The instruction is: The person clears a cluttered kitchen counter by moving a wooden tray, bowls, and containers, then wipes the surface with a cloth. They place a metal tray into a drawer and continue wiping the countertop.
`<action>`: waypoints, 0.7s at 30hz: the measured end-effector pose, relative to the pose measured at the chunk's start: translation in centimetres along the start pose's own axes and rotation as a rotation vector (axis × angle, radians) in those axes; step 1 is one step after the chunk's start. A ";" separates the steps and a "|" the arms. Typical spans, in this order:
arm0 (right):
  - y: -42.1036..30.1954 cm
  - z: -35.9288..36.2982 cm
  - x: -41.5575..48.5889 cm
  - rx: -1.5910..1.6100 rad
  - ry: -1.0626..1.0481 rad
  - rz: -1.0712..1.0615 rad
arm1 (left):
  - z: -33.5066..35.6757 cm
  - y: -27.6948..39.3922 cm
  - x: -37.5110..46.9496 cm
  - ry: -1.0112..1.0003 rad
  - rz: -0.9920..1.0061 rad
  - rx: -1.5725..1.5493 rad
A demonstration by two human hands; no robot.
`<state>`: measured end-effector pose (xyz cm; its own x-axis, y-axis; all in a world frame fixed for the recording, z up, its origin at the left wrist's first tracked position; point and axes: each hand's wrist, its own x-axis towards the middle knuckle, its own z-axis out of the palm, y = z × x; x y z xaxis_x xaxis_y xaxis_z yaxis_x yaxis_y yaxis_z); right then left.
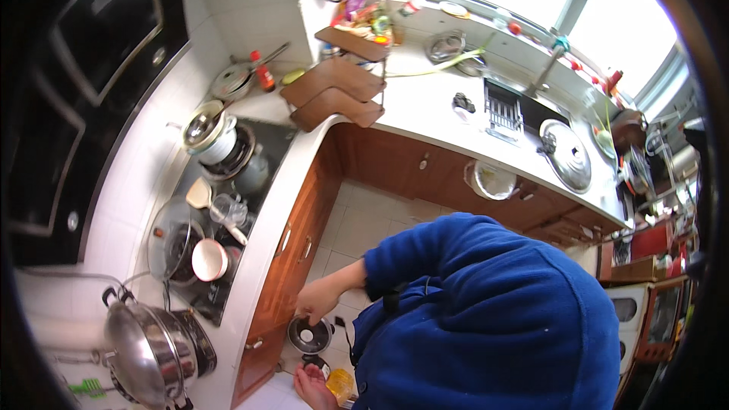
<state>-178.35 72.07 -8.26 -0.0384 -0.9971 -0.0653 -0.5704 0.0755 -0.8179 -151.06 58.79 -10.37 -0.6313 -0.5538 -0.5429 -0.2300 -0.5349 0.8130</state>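
Observation:
My right hand (322,300), reaching down from a blue sleeve, is over a round dark pot or lid (300,344) low by the cabinet. This round thing has a pale rim and a white disc in its middle. The fingertips overlap its upper side; whether they grip it is unclear. Below it, my left hand (313,388) is turned palm up with loosely curled fingers and nothing visible in it. A dark object with a white label (318,362) stands just above those fingers. Beside them is a yellow container (340,385), partly hidden by my body.
Along the left counter (272,193) are a steel steamer pot (148,353), a white-and-red bowl (209,260), a glass lid (171,233) and stacked pots (212,142). Wooden cabinet doors (279,285) flank the tiled floor (364,216). A waste bin (494,180) hangs below the sink counter.

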 end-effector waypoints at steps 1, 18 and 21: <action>0.5 -0.6 -4.1 0.112 0.193 0.068 | 2.3 1.0 0.7 -0.053 0.052 0.038; 8.3 -8.4 -47.8 0.566 1.076 0.758 | 42.1 -8.4 5.6 -0.629 -0.170 0.419; 10.4 -10.7 -54.0 0.806 1.260 0.737 | 52.5 -9.8 5.0 -0.833 -0.062 0.547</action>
<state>-191.05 126.67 -7.13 -0.9104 -0.0986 -0.4018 0.3946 0.0846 -0.9149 -190.85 94.74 -10.04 -0.8764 0.2016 -0.4375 -0.4576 -0.0647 0.8868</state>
